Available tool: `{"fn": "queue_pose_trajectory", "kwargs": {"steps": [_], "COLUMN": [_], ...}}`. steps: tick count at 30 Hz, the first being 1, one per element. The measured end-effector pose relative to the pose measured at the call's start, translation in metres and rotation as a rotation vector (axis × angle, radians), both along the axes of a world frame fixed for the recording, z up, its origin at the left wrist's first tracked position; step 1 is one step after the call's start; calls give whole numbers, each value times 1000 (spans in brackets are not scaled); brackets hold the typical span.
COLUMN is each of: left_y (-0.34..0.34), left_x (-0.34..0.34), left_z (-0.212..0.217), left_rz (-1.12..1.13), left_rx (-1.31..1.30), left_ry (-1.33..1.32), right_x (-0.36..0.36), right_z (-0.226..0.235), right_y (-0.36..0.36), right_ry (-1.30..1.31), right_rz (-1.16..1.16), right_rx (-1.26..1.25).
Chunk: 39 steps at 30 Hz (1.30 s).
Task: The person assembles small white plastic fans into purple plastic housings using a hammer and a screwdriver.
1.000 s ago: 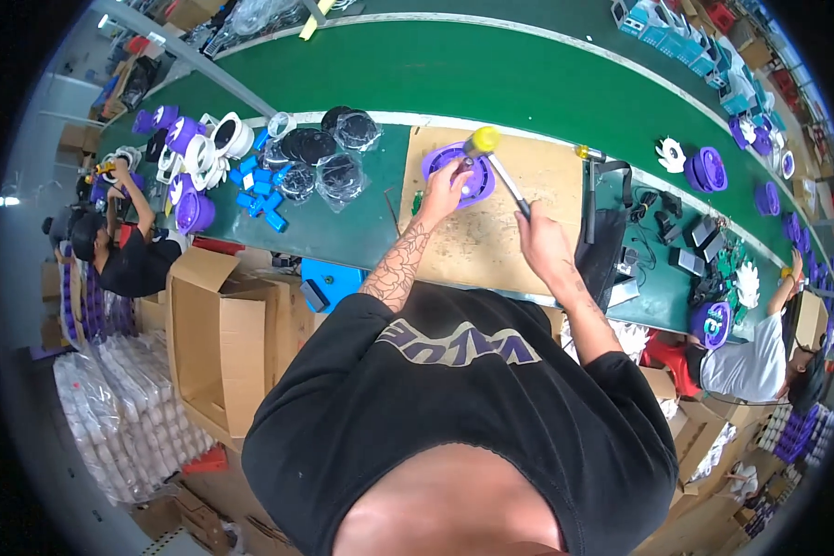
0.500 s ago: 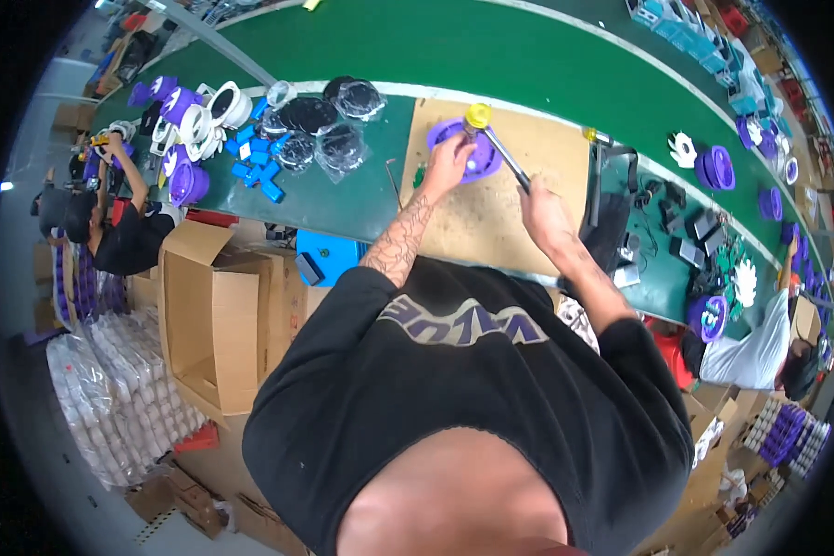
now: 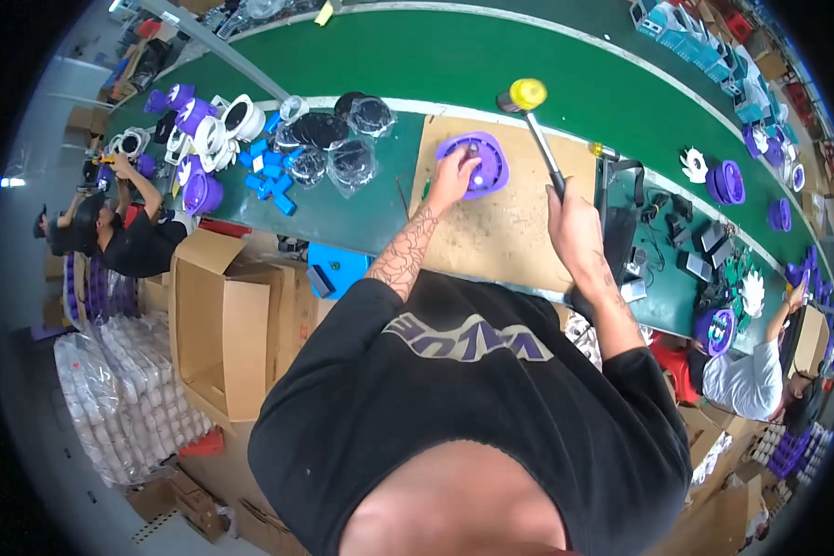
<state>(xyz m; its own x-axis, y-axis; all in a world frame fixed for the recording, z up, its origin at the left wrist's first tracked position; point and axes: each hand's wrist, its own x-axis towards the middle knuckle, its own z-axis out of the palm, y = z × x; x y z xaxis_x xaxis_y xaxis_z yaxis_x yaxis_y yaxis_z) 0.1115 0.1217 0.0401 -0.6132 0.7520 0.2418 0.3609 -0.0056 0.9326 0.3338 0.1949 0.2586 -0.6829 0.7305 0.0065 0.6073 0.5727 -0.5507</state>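
Right hand: is clasping the dark grip of the mallet, fingers wrapped round it, the yellow head standing raised to the right of the housing.
Left hand: is reaching into the housing, apart from the right, and seems to be pinching a small dark peg; its lower end is hiding, so I cannot tell what it is touching.
Housing: is lying open side up on the far part of the board, which is resting on the bench.
Housing's handling: is looking like light, stiff, smooth plastic, probably sliding easily and perhaps cracking under a hard blow; the rim is offering the best hold.
Mallet's handling: is probably feeling head-heavy; the grip's end is suiting the hand.
Left of board: bagged discs and blue blocks are lying near.
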Motion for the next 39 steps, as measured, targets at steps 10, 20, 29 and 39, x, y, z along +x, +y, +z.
{"fn": "queue_pose_trajectory", "kwargs": {"steps": [10, 20, 29, 39], "left_y": [21, 18, 12, -80], "left_x": [-12, 1, -16, 2], "left_z": [10, 16, 17, 60], "left_rz": [30, -4, -20, -184], "left_rx": [-76, -85, 100, -566], "left_ry": [44, 72, -199, -583], "right_x": [-7, 4, 11, 10], "right_z": [-40, -51, -99, -195], "right_y": [-9, -5, 26, 27], "right_ry": [-164, -150, -51, -119], "right_rz": [193, 177, -114, -120], "right_rx": [-34, -74, -109, -95]}}
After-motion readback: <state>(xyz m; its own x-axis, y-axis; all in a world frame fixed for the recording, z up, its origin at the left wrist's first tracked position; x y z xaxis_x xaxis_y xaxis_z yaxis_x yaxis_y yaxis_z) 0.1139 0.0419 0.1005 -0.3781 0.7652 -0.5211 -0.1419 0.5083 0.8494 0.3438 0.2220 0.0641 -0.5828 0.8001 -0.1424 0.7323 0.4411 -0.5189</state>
